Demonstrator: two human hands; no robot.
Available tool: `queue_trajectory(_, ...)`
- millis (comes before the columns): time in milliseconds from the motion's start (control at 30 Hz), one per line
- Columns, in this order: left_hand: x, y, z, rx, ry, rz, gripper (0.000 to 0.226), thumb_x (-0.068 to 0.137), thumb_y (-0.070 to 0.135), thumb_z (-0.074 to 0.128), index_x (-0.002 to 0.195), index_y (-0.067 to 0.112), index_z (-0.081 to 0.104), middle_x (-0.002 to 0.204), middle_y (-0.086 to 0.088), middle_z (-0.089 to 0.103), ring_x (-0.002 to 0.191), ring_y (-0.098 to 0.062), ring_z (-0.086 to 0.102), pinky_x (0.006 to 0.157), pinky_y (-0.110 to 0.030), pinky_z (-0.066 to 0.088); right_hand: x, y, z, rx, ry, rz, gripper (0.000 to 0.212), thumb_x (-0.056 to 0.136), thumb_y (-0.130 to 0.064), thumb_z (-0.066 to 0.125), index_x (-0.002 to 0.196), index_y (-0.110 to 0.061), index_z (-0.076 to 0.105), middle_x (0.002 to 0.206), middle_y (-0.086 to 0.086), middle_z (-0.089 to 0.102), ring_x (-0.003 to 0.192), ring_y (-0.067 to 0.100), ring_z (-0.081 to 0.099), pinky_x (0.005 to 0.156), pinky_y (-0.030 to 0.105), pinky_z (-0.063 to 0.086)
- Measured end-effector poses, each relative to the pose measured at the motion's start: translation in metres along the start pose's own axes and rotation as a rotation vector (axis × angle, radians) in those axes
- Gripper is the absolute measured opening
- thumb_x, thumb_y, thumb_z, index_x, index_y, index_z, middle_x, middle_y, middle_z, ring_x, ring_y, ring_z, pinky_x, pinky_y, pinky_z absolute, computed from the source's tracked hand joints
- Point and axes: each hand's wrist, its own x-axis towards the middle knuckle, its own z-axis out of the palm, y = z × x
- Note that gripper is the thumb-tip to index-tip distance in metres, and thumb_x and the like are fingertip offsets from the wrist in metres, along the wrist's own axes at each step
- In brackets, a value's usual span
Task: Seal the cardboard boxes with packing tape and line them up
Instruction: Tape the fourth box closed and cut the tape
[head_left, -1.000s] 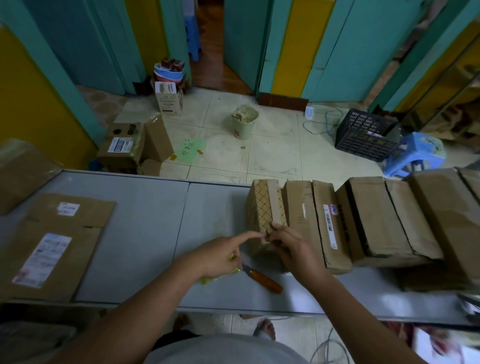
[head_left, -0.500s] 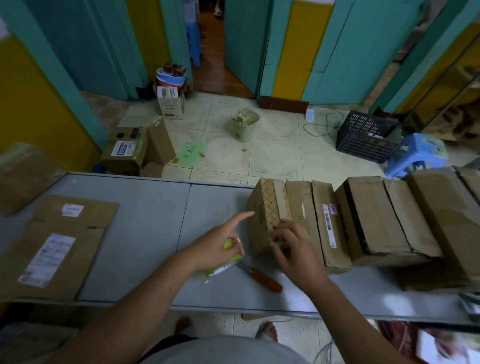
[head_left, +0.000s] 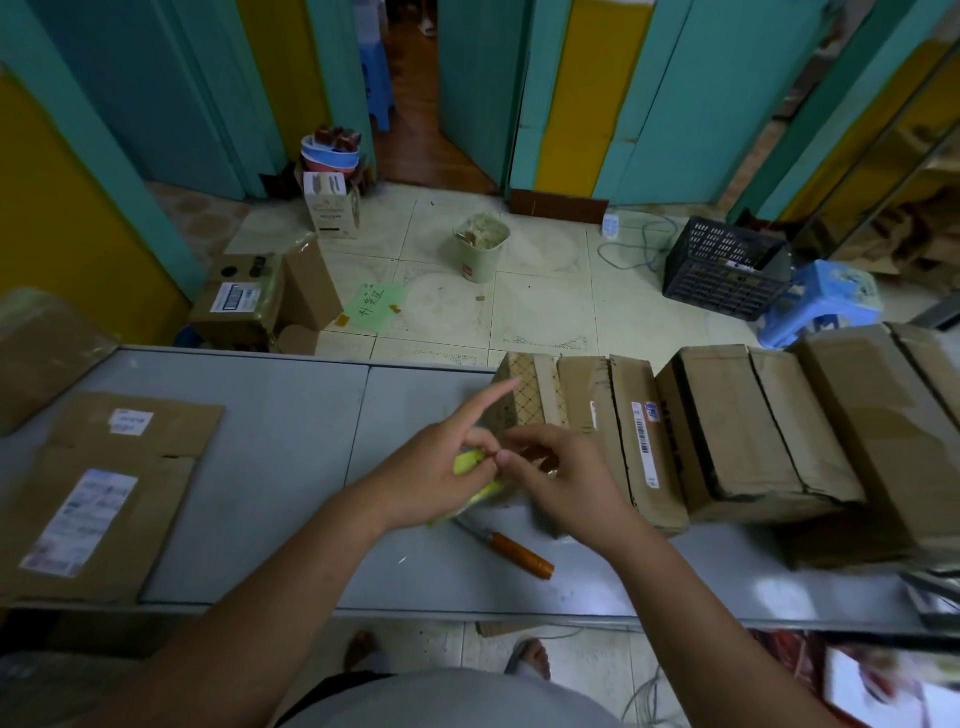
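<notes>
Leaving the patterned box (head_left: 530, 384), the right hand (head_left: 566, 478) pinches the yellow object (head_left: 467, 461) gripped by the left hand (head_left: 434, 470).

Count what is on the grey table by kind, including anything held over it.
Boxes in the row: 4
Flattened carton: 1
Wrapped parcel, left edge: 1
Orange-handled knife: 1
Yellow-green item in the left hand: 1
Total: 8; blurred object at right edge uncounted.
</notes>
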Motion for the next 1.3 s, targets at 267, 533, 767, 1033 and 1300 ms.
queue_trajectory(267, 0.004, 0.007, 0.003, 0.047, 0.009, 0.001, 0.086, 0.104, 0.023, 0.066, 0.16, 0.063, 0.015, 0.102, 0.009, 0.079, 0.106, -0.004, 0.073, 0.109, -0.038, 0.05, -0.001, -0.009, -0.009, 0.207, 0.079, 0.053, 0.004, 0.093, -0.014, 0.078, 0.094, -0.015, 0.081, 0.083, 0.002, 0.078, 0.081, 0.02, 0.075, 0.08, 0.04, 0.063)
queue_trajectory(533, 0.015, 0.007, 0.012, 0.061, 0.017, -0.015, 0.084, 0.103, 0.03, 0.067, 0.159, 0.065, 0.015, 0.105, 0.015, 0.08, 0.107, -0.008, 0.074, 0.112, -0.053, 0.051, -0.007, -0.004, -0.004, 0.161, 0.189, 0.015, 0.006, 0.093, -0.01, 0.077, 0.095, -0.013, 0.082, 0.085, -0.002, 0.077, 0.081, 0.014, 0.072, 0.076, 0.031, 0.06)
queue_trajectory(767, 0.024, 0.009, 0.024, 0.042, 0.091, 0.037, 0.092, 0.1, 0.04, 0.07, 0.161, 0.063, 0.005, 0.109, 0.016, 0.078, 0.102, -0.011, 0.074, 0.103, -0.05, 0.056, -0.004, 0.0, -0.008, 0.136, 0.266, 0.027, 0.008, 0.1, -0.01, 0.067, 0.098, -0.012, 0.074, 0.09, 0.0, 0.073, 0.084, 0.009, 0.067, 0.073, 0.016, 0.051)
queue_trajectory(1033, 0.029, 0.006, 0.029, -0.162, 0.055, 0.022, 0.097, 0.088, 0.042, 0.086, 0.16, 0.062, 0.024, 0.154, 0.021, 0.056, 0.135, -0.011, 0.062, 0.111, -0.038, 0.051, 0.001, 0.003, -0.021, -0.07, 0.294, -0.113, 0.006, 0.1, -0.011, 0.065, 0.098, -0.016, 0.069, 0.095, -0.005, 0.065, 0.096, 0.011, 0.059, 0.082, 0.016, 0.044)
queue_trajectory(1300, 0.029, 0.003, 0.01, -0.023, -0.008, -0.157, 0.048, 0.072, 0.061, 0.091, 0.101, 0.028, 0.073, 0.09, -0.003, 0.079, 0.08, -0.025, 0.076, 0.068, -0.048, 0.058, 0.001, 0.014, -0.018, 0.23, 0.309, -0.011, 0.011, 0.097, -0.012, 0.071, 0.094, -0.022, 0.07, 0.085, -0.006, 0.067, 0.083, 0.013, 0.065, 0.074, 0.022, 0.054)
